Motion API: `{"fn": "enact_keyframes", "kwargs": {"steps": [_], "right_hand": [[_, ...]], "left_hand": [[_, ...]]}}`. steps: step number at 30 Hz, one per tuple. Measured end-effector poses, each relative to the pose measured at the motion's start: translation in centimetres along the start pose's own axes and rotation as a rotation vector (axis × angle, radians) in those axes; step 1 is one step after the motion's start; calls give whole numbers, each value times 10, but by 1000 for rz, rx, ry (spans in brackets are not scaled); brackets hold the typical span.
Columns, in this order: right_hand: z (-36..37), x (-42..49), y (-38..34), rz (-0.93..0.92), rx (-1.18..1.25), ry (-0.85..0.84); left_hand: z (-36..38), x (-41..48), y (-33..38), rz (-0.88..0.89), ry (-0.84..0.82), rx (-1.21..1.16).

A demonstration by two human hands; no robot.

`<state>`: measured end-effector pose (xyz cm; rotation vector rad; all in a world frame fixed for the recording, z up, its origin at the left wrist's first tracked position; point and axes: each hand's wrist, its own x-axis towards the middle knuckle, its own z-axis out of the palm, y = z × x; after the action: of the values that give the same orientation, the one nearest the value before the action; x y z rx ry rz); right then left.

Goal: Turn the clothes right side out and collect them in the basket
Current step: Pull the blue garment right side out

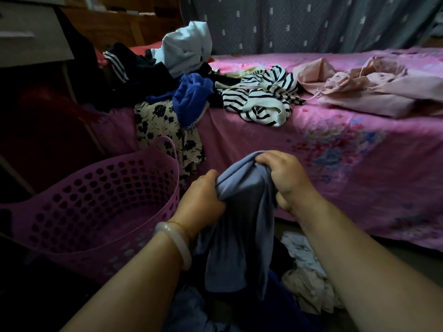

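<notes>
Head view, items as seen:

- Your left hand (203,197): near centre, fingers curled tight round a bunched fold of the grey-blue garment (237,224). There is a pale bracelet (177,243) on that wrist.
- Your right hand (285,178): just right of the left hand and slightly farther out, fingers curled over the garment's top edge, gripping it.
- Grey-blue garment: held up between both of your hands in front of the near edge of the bed (335,164). The rest hangs down toward you. You cannot tell which side is out.
- Basket (134,159): purple plastic with holes in the wall, low at near left, just left of your left hand.
- Bed: pink flowered sheet, filling the right and far parts of the scene.
- Striped top (261,97): white with dark stripes, crumpled on the bed, far centre.
- Pink garment (359,87): spread on the bed, far right, beside the striped top.
- Blue garment (191,97): left of the striped top, at the bed's edge.
- Flowered cloth (165,130): cream with black print, hanging over the bed's edge, just beyond the basket.
- Dark clothes (134,65) and a pale garment (184,49): heaped at far left.
- Pale clothes (304,271): lying low at near right, beside your right forearm.
- Curtain (311,22): grey, behind the bed.
</notes>
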<state>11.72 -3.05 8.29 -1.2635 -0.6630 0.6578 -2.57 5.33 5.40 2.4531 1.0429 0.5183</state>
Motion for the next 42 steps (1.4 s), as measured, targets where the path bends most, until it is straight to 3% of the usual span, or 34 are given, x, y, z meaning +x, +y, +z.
{"fn": "enact_keyframes", "kwargs": {"steps": [5, 11, 14, 18, 20, 23, 27, 30, 33, 38, 42], "right_hand": [[-12, 14, -8, 21, 129, 245], [-41, 27, 10, 13, -321, 265], [-46, 28, 17, 36, -598, 115], [-39, 14, 18, 25, -916, -336], [-25, 6, 19, -53, -868, -522], [-4, 2, 25, -98, -547, -597], [-1, 9, 30, -84, -530, -419], [1, 7, 22, -126, -362, -316], [-8, 19, 21, -281, -494, -124], [-35, 34, 11, -305, -618, 172], [-43, 28, 9, -132, -739, 198]], "left_hand": [[-5, 5, -15, -178, -38, -22], [-19, 4, -34, -387, 50, -569], [-26, 1, -25, -343, 90, -637], [-24, 2, -3, -200, 90, -597], [-19, 4, 12, -110, 45, -588], [-11, 6, 27, -43, 5, -650], [-11, 8, 13, -39, -68, -683], [-8, 4, -3, -19, -199, -275], [0, 2, -19, -134, -170, -23], [-3, 1, -40, -323, -130, -71], [-12, 5, -29, -434, -73, -428]]}}
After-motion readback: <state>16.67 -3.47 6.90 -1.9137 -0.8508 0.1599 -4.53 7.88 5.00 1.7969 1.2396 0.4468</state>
